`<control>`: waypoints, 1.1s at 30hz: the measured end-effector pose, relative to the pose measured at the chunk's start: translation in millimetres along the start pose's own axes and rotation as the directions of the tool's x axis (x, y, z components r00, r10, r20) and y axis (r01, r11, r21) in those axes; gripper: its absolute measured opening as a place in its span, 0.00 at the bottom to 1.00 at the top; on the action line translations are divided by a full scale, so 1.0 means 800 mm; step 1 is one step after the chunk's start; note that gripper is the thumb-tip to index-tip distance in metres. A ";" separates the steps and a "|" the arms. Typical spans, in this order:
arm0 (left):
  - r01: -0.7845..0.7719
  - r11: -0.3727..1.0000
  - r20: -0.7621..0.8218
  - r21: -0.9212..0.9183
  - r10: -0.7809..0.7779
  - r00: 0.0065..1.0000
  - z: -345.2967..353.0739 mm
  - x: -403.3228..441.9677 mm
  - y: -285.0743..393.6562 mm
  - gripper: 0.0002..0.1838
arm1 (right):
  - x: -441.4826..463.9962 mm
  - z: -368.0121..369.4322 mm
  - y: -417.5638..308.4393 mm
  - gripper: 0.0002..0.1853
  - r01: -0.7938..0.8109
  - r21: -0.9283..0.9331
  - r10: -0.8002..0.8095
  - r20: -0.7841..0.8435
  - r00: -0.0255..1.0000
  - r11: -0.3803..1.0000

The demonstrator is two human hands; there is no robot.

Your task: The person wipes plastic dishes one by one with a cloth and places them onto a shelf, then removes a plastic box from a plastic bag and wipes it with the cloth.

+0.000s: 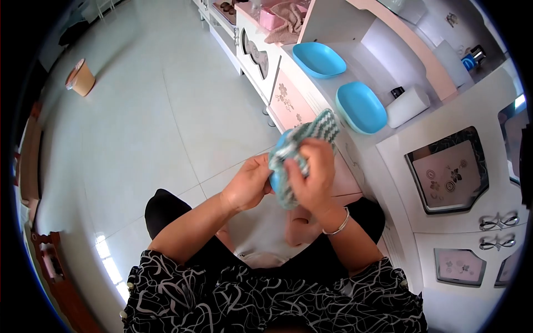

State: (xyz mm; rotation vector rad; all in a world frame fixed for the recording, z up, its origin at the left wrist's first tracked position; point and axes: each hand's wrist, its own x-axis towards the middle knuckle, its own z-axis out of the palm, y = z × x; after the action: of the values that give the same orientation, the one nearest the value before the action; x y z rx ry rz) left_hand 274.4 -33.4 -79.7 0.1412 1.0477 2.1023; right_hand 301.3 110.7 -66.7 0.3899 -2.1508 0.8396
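Observation:
My left hand [248, 182] grips the edge of a blue dish [275, 181], which is mostly hidden behind a cloth. In my right hand [314, 175] is a green and white striped cloth [322, 129], pressed against the dish; the fingers are slightly blurred. Two more blue dishes rest on the cabinet shelf to the right, one farther off [319, 59] and one nearer [361, 107]. Both hands are close together above my lap, in front of the cabinet.
A white roll [408, 107] lies beside the nearer dish. The white and pink cabinet [400, 183] runs along the right. A brown towel [286, 23] and pink box [272, 18] sit at the top. An orange bin [82, 79] stands on the tiled floor at upper left.

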 end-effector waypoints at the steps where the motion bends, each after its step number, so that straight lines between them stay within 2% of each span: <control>1: 0.001 1.000 0.006 0.006 -0.001 1.000 -0.002 -0.001 0.002 0.15 | 0.001 -0.003 0.010 0.12 -0.179 0.002 0.179 -0.021 0.984 0.984; 3: -0.044 0.966 0.173 0.256 -0.001 0.985 0.001 -0.004 0.011 0.15 | 0.003 -0.014 0.030 0.11 -0.526 0.075 0.528 -0.007 0.849 0.847; 4: -0.043 0.963 0.178 0.265 -0.005 0.984 0.007 -0.006 0.019 0.15 | 0.006 -0.021 0.038 0.10 -0.679 0.135 0.681 0.040 0.732 0.722; 5: -0.184 0.864 0.229 0.469 0.082 0.970 0.016 -0.009 0.030 0.14 | 0.011 -0.030 0.043 0.11 -0.718 0.246 0.726 0.075 0.683 0.651; 6: -0.319 0.702 0.299 0.636 0.156 0.941 0.027 -0.011 0.042 0.13 | 0.014 -0.039 0.045 0.11 -0.713 0.254 0.725 0.064 0.686 0.653; 7: -0.456 0.493 0.367 0.741 0.272 0.890 0.040 -0.010 0.058 0.09 | 0.017 -0.049 0.047 0.11 -0.764 0.290 0.764 0.139 0.630 0.577; 8: -0.462 0.483 0.378 0.744 0.266 0.887 0.041 0.002 0.066 0.09 | 0.018 -0.055 0.048 0.12 -0.809 0.321 0.793 0.215 0.569 0.493; 9: -0.617 0.109 0.535 0.780 0.396 0.746 0.038 0.016 0.075 0.07 | 0.016 -0.054 0.053 0.13 -0.768 0.341 0.754 0.207 0.624 0.542; 10: -0.653 -0.287 0.703 0.701 0.434 0.564 0.037 0.028 0.086 0.06 | 0.012 -0.053 0.058 0.13 -0.763 0.350 0.754 0.195 0.627 0.544; 12: -0.545 -0.533 0.757 0.647 0.365 0.543 0.045 0.048 0.109 0.07 | 0.006 -0.052 0.064 0.14 -0.711 0.272 0.671 0.238 0.702 0.648; 13: -0.501 -0.611 0.779 0.612 0.358 0.515 0.046 0.063 0.119 0.06 | 0.017 -0.059 0.045 0.15 -0.746 0.291 0.695 0.275 0.664 0.598; 14: -0.451 -0.683 0.800 0.574 0.349 0.488 0.044 0.081 0.127 0.06 | 0.026 -0.068 0.032 0.15 -0.813 0.184 0.733 0.357 0.579 0.553; 16: -0.445 -0.687 0.805 0.575 0.377 0.458 0.042 0.121 0.137 0.06 | 0.008 -0.053 0.045 0.16 -0.778 0.216 0.682 0.382 0.624 0.590; 18: -0.439 -0.690 0.809 0.575 0.402 0.428 0.036 0.160 0.146 0.06 | 0.005 -0.050 0.041 0.17 -0.767 0.164 0.670 0.397 0.627 0.621; 19: -0.492 -0.635 0.800 0.596 0.412 0.437 0.032 0.180 0.149 0.06 | 0.001 -0.046 0.044 0.17 -0.767 0.162 0.663 0.415 0.624 0.621; 20: -0.542 -0.574 0.789 0.613 0.420 0.448 0.028 0.199 0.153 0.07 | 0.002 -0.047 0.042 0.13 -0.757 0.119 0.651 0.437 0.621 0.642; 22: -0.568 -0.567 0.801 0.596 0.373 0.468 0.021 0.226 0.161 0.07 | 0.006 -0.047 0.037 0.16 -0.779 0.070 0.668 0.470 0.577 0.623; 23: -0.591 -0.507 0.777 0.628 0.362 0.515 0.017 0.238 0.162 0.08 | 0.009 -0.048 0.035 0.16 -0.781 0.072 0.673 0.463 0.577 0.620; 25: -0.601 -0.389 0.715 0.698 0.334 0.614 0.012 0.252 0.166 0.10 | 0.011 -0.049 0.032 0.18 -0.806 0.018 0.669 0.549 0.502 0.591; 26: -0.605 -0.388 0.717 0.696 0.327 0.616 0.009 0.259 0.168 0.10 | 0.011 -0.048 0.032 0.18 -0.810 0.020 0.673 0.545 0.500 0.586; 28: -0.596 -0.392 0.707 0.700 0.270 0.653 -0.002 0.273 0.174 0.07 | 0.010 -0.048 0.032 0.20 -0.730 -0.047 0.601 0.605 0.523 0.682; 30: -0.571 -0.383 0.677 0.726 0.249 0.693 -0.011 0.283 0.179 0.07 | 0.016 -0.051 0.028 0.20 -0.727 -0.064 0.598 0.621 0.507 0.684; 32: -0.431 -0.452 0.599 0.781 0.345 0.723 -0.019 0.290 0.182 0.09 | 0.016 -0.048 0.028 0.20 -0.716 -0.109 0.587 0.663 0.464 0.690; 33: -0.383 -0.565 0.631 0.731 0.346 0.694 -0.020 0.291 0.184 0.11 | 0.015 -0.047 0.028 0.20 -0.718 -0.110 0.590 0.663 0.462 0.687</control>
State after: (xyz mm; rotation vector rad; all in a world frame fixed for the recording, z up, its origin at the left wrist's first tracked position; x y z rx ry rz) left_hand 18.8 60.2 -36.4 1.7879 2.9263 0.7416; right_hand 302.9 152.3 -49.5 -0.1491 -2.9754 1.5346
